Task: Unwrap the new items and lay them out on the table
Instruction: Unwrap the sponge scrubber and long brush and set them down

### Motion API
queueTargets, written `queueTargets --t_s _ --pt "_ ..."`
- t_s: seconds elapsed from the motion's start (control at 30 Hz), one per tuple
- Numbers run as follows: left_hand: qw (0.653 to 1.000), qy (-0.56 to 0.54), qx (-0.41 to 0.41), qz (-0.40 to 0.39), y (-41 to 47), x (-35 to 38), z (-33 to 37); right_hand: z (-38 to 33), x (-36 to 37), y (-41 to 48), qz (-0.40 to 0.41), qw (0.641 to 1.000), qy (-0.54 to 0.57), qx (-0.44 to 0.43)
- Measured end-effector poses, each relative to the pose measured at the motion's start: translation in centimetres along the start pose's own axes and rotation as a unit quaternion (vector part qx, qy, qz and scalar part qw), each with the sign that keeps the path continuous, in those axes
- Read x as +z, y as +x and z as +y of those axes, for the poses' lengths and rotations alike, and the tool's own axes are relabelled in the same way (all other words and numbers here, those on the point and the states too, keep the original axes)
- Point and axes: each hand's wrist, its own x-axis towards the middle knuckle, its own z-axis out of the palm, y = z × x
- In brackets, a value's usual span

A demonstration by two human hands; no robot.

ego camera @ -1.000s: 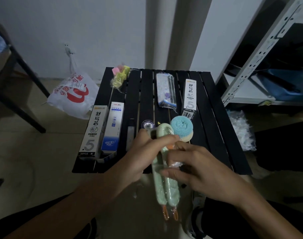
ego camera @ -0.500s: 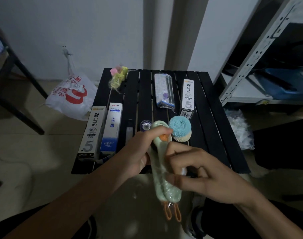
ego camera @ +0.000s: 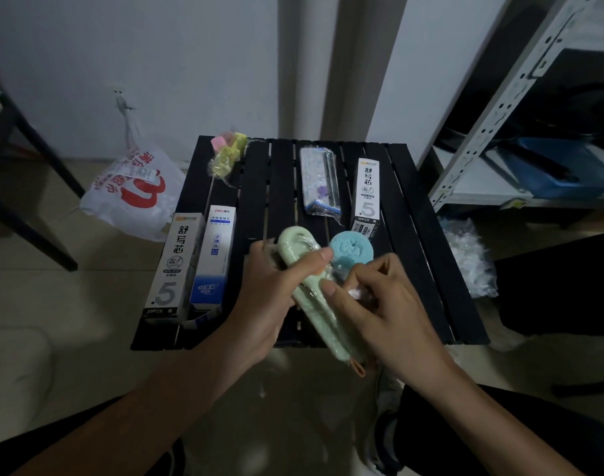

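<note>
Centre frame, your left hand (ego camera: pixel 271 290) grips the green brush (ego camera: pixel 317 310); your right hand (ego camera: pixel 388 305) pinches its clear wrapper (ego camera: pixel 357 293).

On the one black slatted worktop (ego camera: pixel 280 187) lie three tall refill boxes: a grey-and-white box (ego camera: pixel 172 266) at the left, a blue-and-white box (ego camera: pixel 213 255) beside it, and a second grey-and-white box (ego camera: pixel 367 195) at the right. There is one green brush pack (ego camera: pixel 323 317), one round blue scrubber (ego camera: pixel 350 250), one clear pack (ego camera: pixel 319 180) and one yellow-and-pink pack (ego camera: pixel 226 159). The floor bears one printed plastic bag (ego camera: pixel 132 190) and one heap of clear film (ego camera: pixel 469 255).
</note>
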Motion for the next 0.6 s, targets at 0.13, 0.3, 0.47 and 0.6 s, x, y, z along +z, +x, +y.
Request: queueTargets --t_s 0.13,0.3,0.47,0.6 --pt "0.998 0.053 0.023 0.022 0.2 -0.6 -0.9 0.6 -0.6 0.5 -0.124 0.991 0.019 0.055" --pt "1.000 -0.013 0.013 -0.023 -0.1 -0.5 -1.4 1.1 -0.7 0.7 -0.159 0.983 0.070 0.061" --pt "0.987 -0.052 -0.016 -0.153 -1.1 0.4 -1.5 1.1 -0.5 0.8 -0.177 0.974 0.129 0.060" --pt "0.991 -0.040 0.009 -0.128 -1.2 0.4 -1.7 1.5 0.0 0.9 -0.183 0.970 0.139 0.080"
